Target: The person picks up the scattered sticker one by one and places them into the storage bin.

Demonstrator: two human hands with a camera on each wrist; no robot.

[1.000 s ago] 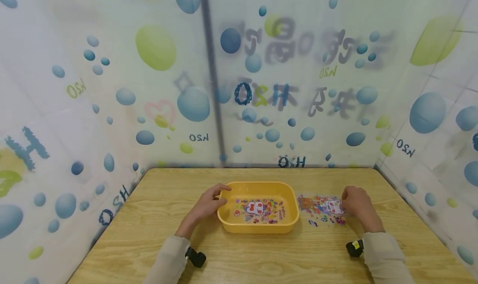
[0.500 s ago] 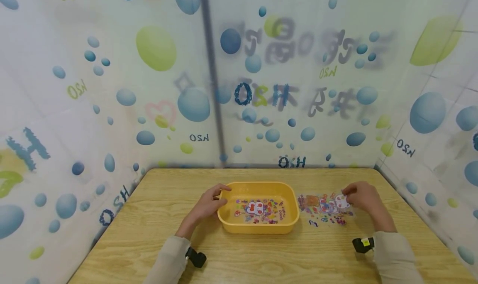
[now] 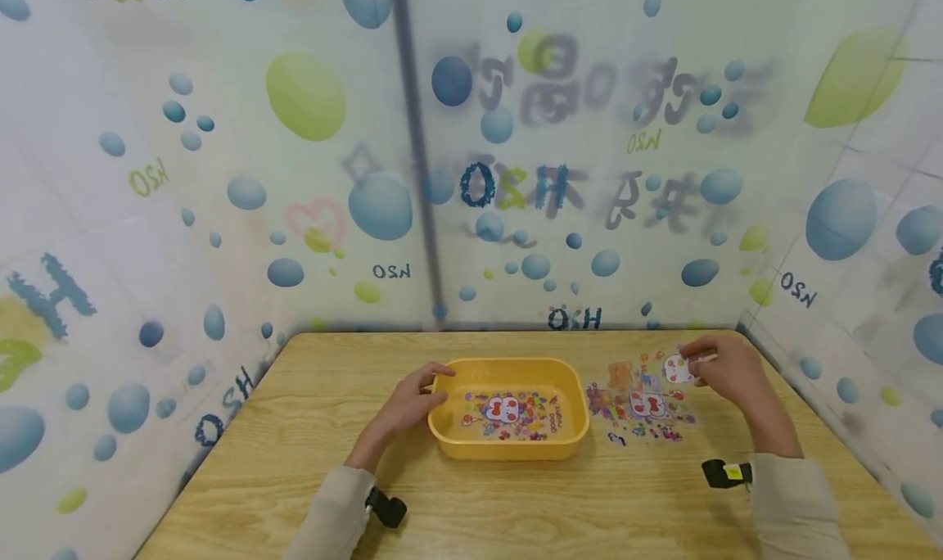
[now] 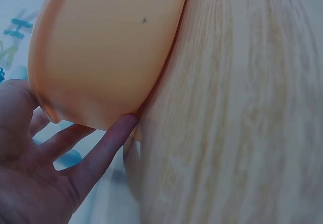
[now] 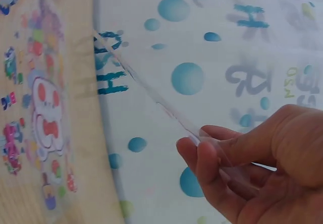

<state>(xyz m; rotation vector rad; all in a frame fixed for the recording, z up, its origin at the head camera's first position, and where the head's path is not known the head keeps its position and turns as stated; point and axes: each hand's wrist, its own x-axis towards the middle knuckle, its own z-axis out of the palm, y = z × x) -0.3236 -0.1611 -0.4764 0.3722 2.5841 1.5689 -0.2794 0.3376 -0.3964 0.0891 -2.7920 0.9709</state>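
In the head view my left hand (image 3: 408,399) holds the left rim of a yellow plastic basin (image 3: 508,451). The left wrist view has its fingers against the basin's outer wall (image 4: 116,57). Inside the basin lies a clear sticker sheet (image 3: 504,410) with a white rabbit and "good night" lettering. My right hand (image 3: 725,370) pinches the edge of another clear sticker sheet (image 3: 676,368), raised and tilted above the table. Seen nearly edge-on in the right wrist view, that held sheet (image 5: 156,100) sits between thumb and fingers. Below it, another rabbit sticker sheet (image 3: 648,405) lies flat.
Small dark and coloured stickers (image 3: 617,440) show on the wooden table (image 3: 516,511), right of the basin. A curtain (image 3: 486,216) printed with blue and green bubbles hangs behind the table and at both sides.
My right hand has lifted the sticker sheet up and to the right, off the one beneath, which now shows its rabbit. My left hand and the basin have stayed put.
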